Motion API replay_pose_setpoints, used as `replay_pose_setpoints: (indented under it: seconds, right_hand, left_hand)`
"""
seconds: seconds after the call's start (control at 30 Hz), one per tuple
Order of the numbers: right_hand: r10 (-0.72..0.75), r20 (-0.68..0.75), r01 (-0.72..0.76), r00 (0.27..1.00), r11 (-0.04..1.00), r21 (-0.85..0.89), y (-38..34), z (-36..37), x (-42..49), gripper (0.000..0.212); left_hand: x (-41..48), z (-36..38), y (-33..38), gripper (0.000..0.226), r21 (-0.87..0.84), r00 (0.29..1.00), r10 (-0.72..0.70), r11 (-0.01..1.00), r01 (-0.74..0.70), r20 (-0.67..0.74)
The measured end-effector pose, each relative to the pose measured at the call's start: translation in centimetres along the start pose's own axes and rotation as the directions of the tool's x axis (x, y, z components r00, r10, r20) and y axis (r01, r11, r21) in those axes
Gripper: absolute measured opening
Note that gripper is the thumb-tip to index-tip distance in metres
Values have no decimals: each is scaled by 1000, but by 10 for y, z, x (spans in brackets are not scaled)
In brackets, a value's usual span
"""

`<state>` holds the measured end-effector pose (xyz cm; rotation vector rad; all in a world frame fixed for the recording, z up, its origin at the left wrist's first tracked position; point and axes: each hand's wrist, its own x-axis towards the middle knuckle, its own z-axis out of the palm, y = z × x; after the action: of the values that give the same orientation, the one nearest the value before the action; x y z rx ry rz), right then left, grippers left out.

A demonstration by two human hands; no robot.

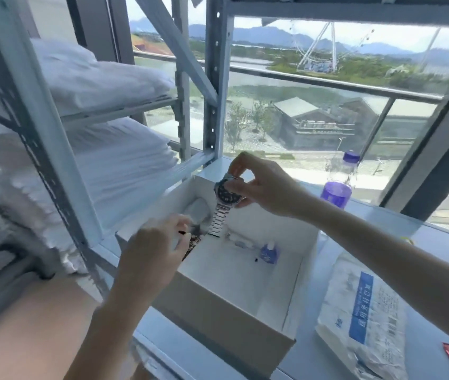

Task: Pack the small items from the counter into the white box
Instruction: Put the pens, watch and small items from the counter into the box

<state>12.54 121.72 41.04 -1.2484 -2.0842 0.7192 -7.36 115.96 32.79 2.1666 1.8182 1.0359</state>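
The right hand (259, 185) pinches a watch (224, 204) by its case, the band hanging into the open white box (245, 270). The left hand (154, 248) grips something dark at the box's left wall; what it is, I cannot tell. A mask pack (366, 319) lies on the counter (423, 349) beside the box.

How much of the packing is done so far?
Partly done. A small blue-and-white packet and a pale rounded item already lie in the white box. The right hand holds a wristwatch over it; the left hand reaches inside. A white blue-labelled pack and purple-capped bottle remain outside on the counter.
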Motion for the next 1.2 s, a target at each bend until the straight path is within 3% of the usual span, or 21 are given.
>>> replay_pose_setpoints:
  seconds: [0.17, 0.23, 0.37, 0.5, 0.7, 0.8, 0.9, 1.03, 1.07, 1.13, 1.2]
  right_hand:
    - [139, 79, -141, 987, 990, 15, 8, 53, 39, 15]
    - [241, 140, -255, 961, 962, 99, 14, 73, 51, 14]
    - [411, 308, -509, 858, 761, 403, 32, 106, 67, 13]
    - [487, 362, -606, 795, 668, 432, 53, 125, 68, 11]
    - [495, 91, -503, 864, 855, 125, 70, 123, 66, 18]
    - [457, 94, -450, 884, 888, -92, 73, 121, 65, 19]
    - [486, 100, -483, 868, 874, -52, 78, 123, 67, 19]
    - [529, 203, -564, 824, 802, 198, 84, 123, 65, 11]
    - [521, 198, -553, 830, 815, 172, 84, 123, 65, 12]
    - [452, 137, -448, 882, 892, -56, 85, 124, 65, 16]
    - [373, 93, -341, 923, 906, -249, 83, 125, 64, 17]
  left_hand:
    - [3, -2, -49, 22, 77, 1000, 16, 997, -15, -10]
    - [5, 0, -57, 38, 68, 1000, 23, 997, -23, -6]
    - [6, 4, -66, 48, 89, 994, 106, 990, -106, 2]
    - [6, 10, -71, 49, 58, 990, 138, 989, -137, -9]
    - [6, 11, -70, 49, 70, 988, 152, 986, -150, -25]
    - [6, 11, -69, 49, 82, 987, 157, 984, -155, -22]
    - [6, 11, -69, 50, 89, 987, 161, 983, -159, -14]
    - [6, 11, -70, 49, 90, 986, 165, 982, -163, -17]
    - [6, 12, -70, 49, 91, 986, 168, 982, -166, -19]
    - [6, 12, -70, 49, 95, 985, 172, 981, -169, -22]
    - [5, 12, -71, 49, 100, 985, 173, 980, -170, -21]
